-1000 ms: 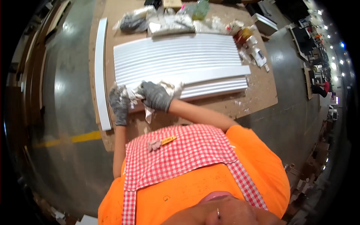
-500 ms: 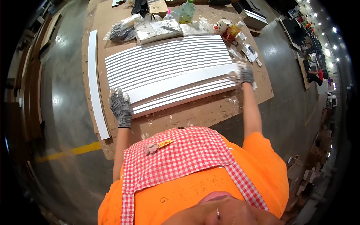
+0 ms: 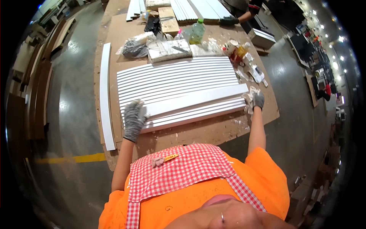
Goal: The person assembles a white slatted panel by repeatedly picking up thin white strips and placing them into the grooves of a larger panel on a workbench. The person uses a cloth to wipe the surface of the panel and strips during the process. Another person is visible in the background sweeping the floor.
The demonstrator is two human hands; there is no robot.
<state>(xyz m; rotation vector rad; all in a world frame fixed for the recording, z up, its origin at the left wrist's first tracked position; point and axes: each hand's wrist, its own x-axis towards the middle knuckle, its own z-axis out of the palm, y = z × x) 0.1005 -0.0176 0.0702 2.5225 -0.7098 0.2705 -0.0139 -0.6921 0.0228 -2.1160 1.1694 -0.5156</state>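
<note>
Workshop floor all round, brown counter (image 3: 244, 128) dusted with white scraps. Left hand (image 3: 134, 119) gloved, spread flat on the near end of the top white board (image 3: 198, 100), which lies across the row of slats (image 3: 179, 78). Right hand (image 3: 256, 101) closed on a rag (image 3: 249, 100) at the far end. Best pressing down firmly left, wiping in even strokes along the edge.

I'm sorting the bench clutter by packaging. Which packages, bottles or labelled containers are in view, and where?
Green plastic bottle: far edge of the workbench, upright, with a label band.
Clear plastic bag: far left, holding dark contents.
Flat wrapped pack: beside that bag, rectangular, whitish.
Small tubs and bottles: far right, white, yellow and red.
Cardboard box: behind the bags, brown.
</note>
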